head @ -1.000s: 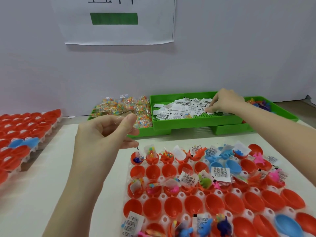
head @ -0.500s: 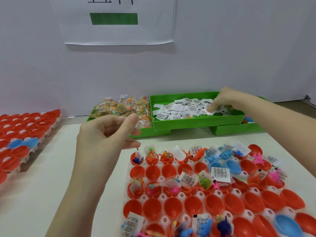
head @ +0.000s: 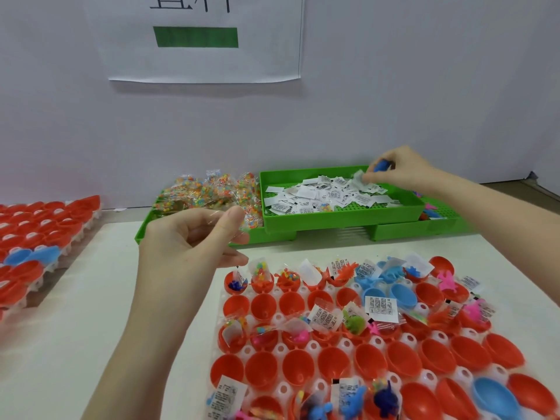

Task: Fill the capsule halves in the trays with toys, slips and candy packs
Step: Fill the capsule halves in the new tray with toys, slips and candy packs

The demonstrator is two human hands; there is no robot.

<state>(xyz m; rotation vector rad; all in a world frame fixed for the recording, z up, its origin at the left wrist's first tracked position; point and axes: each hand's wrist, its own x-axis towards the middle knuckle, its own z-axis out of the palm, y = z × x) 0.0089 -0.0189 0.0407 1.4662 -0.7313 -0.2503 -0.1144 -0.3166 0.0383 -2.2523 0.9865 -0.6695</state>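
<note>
A white tray (head: 309, 348) of red and blue capsule halves lies in front of me; some halves hold toys, slips and candy packs, others are bare. My left hand (head: 194, 237) hovers over the tray's far left corner, fingers curled round a clear candy pack (head: 212, 215). My right hand (head: 403, 171) is over the green slip tray (head: 339, 218), gripping a blue toy (head: 381, 165) and pinching a white slip (head: 360, 177) above the slip pile (head: 324, 195).
Candy packs (head: 209, 192) fill a green tray at the back left. A third green tray (head: 436, 225) with toys sits behind my right forearm. Another tray of red capsule halves (head: 36, 237) lies at the far left. A wall with a paper sign (head: 206, 37) stands behind.
My right hand moved left from the toy tray to the slip tray and lifted a slip while holding a blue toy. My left hand stayed about where it was.
</note>
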